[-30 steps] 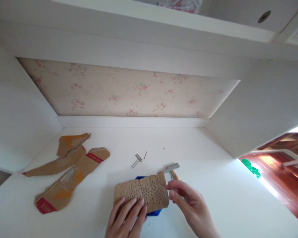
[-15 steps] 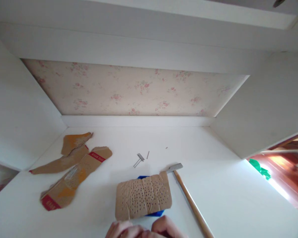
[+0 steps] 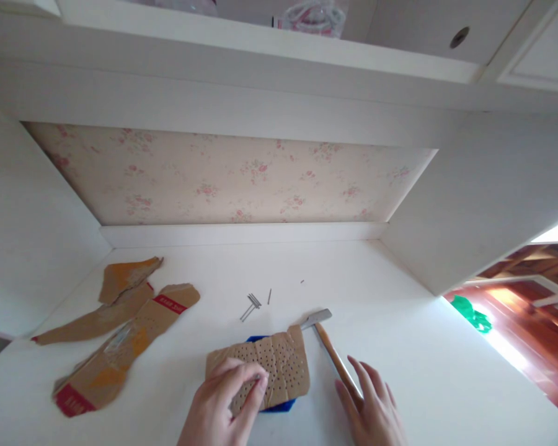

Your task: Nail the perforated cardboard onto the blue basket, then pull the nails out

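A brown cardboard piece (image 3: 283, 362) full of small holes lies on a blue block (image 3: 279, 407) near the desk's front. My left hand (image 3: 225, 402) rests on its left part with thumb and forefinger pinched together; what they hold is too small to make out. A hammer lies to the right, its steel head (image 3: 317, 318) by the cardboard's corner and its wooden handle (image 3: 331, 354) running toward me. My right hand (image 3: 372, 412) lies over the near end of that handle, fingers stretched and apart, holding nothing.
Several loose nails (image 3: 251, 305) lie just behind the cardboard. Torn cardboard scraps (image 3: 116, 337) with red and orange print sit at the left of the white desk (image 3: 400, 322). White side panels and a floral back wall (image 3: 223, 179) enclose the desk.
Both hands, drawn back to the frame's bottom edge half a second ago, have come forward again. The left is now pinched on the cardboard and the right is spread over the hammer handle.
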`<state>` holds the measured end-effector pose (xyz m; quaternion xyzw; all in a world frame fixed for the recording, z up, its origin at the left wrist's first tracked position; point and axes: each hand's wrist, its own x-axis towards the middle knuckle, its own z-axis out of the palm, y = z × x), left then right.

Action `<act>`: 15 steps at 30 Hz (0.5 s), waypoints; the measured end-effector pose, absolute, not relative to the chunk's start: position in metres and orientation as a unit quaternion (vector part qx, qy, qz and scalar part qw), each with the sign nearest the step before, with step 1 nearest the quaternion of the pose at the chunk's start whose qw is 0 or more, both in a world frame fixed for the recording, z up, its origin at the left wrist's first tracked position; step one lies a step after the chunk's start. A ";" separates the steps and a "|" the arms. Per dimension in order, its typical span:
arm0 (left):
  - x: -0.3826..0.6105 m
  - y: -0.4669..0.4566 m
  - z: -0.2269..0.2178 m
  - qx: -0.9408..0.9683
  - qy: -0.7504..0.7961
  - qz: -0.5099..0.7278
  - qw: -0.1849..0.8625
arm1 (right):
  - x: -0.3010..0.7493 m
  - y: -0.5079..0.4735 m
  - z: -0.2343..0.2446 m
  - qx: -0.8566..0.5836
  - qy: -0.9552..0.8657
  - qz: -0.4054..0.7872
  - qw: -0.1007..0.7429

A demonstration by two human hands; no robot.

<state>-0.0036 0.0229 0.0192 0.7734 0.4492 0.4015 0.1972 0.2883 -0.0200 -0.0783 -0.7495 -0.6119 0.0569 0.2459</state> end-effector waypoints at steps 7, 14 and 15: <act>0.014 0.048 0.016 0.769 0.479 0.380 0.188 | 0.293 -0.017 -0.101 -0.761 -0.621 0.140 0.126; 0.019 0.051 -0.002 0.792 0.472 0.376 0.095 | 0.288 -0.011 -0.090 -0.758 -0.558 0.269 0.206; 0.019 0.051 -0.003 0.794 0.469 0.377 0.084 | 0.286 -0.011 -0.090 -0.760 -0.549 0.273 0.215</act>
